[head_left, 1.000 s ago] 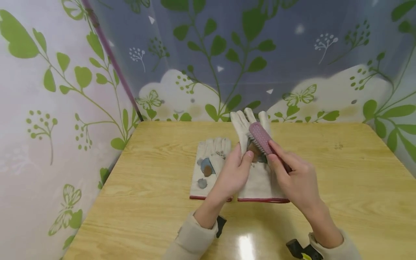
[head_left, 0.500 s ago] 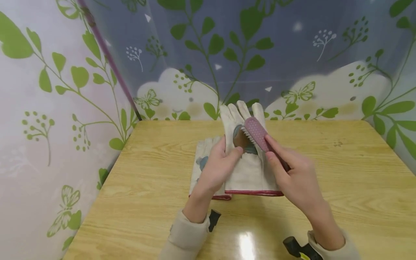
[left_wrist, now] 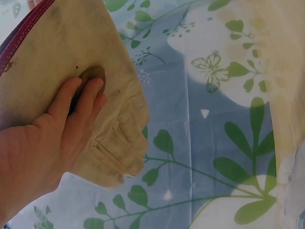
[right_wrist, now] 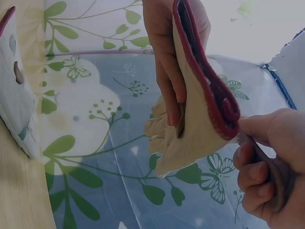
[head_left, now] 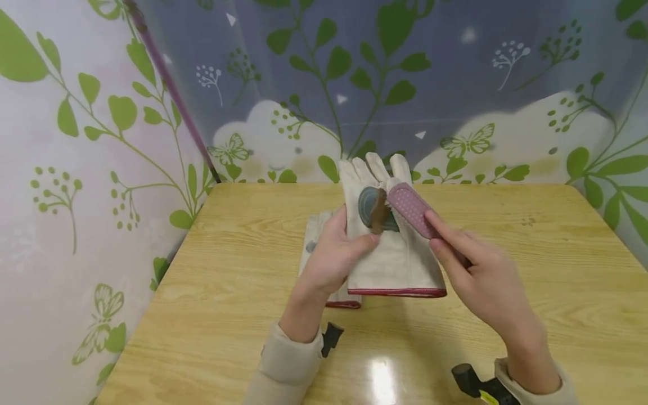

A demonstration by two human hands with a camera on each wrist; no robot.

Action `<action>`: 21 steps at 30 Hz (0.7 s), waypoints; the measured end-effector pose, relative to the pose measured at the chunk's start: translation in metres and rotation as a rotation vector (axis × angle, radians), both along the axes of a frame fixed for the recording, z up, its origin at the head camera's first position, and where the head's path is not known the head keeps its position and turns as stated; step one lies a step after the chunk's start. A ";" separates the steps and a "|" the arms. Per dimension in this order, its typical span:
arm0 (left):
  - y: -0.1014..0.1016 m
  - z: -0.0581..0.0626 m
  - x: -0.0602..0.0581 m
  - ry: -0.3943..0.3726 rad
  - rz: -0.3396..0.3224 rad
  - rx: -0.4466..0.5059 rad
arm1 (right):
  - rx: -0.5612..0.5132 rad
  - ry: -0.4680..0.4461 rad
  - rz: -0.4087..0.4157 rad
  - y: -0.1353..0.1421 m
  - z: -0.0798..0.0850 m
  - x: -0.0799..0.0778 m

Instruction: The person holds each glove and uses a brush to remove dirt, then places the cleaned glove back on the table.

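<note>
A cream work glove [head_left: 385,264] with a red-trimmed cuff is held up, fingers pointing away. My left hand [head_left: 331,253] grips its left side, thumb on the front and fingers behind. In the left wrist view those fingers press near a dark round patch [left_wrist: 99,73] on the glove's back face. The front bears a blue-grey patch [head_left: 368,205] with a brown shape over it. My right hand [head_left: 488,281] holds a pink dotted brush [head_left: 410,208] by its handle [right_wrist: 275,179]. The brush head lies over the glove at the patch's right; its bristles are mostly hidden.
A second cream glove [head_left: 314,228] lies on the wooden table [head_left: 228,292], partly behind my left hand. Leaf-patterned cloth walls [head_left: 455,79] stand behind and to the left. Black wrist mounts [head_left: 468,379] hang at both cuffs.
The held glove has risen and shifted left, overlapping more of the other glove. The brush has moved from across the patch to its right side, uncovering more of the patch.
</note>
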State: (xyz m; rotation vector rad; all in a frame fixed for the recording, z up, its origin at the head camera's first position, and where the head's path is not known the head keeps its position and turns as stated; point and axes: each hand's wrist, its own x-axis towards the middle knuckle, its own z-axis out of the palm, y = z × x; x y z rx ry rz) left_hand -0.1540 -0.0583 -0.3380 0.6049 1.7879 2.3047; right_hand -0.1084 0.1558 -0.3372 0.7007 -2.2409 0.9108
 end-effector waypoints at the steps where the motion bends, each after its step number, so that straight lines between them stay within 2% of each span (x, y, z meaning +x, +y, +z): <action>1: 0.001 0.001 0.001 -0.007 -0.011 0.004 | 0.001 0.026 -0.008 0.001 0.000 -0.001; 5: 0.005 0.001 0.005 -0.025 -0.067 0.005 | 0.017 0.062 -0.010 -0.002 -0.004 -0.007; 8: 0.007 -0.001 0.006 -0.031 -0.098 0.007 | 0.022 0.036 -0.006 -0.004 -0.005 -0.007; 10: 0.009 -0.003 0.006 -0.021 -0.095 0.013 | 0.033 0.020 -0.021 -0.004 -0.005 -0.005; 14: 0.012 -0.005 0.007 0.002 -0.041 -0.002 | 0.027 -0.008 -0.028 -0.003 -0.002 -0.001; 18: 0.015 -0.006 0.009 0.050 -0.021 -0.046 | 0.042 0.031 -0.023 -0.005 -0.001 -0.002; 21: 0.020 -0.009 0.011 0.106 -0.026 -0.106 | 0.050 0.086 -0.057 -0.007 -0.004 -0.006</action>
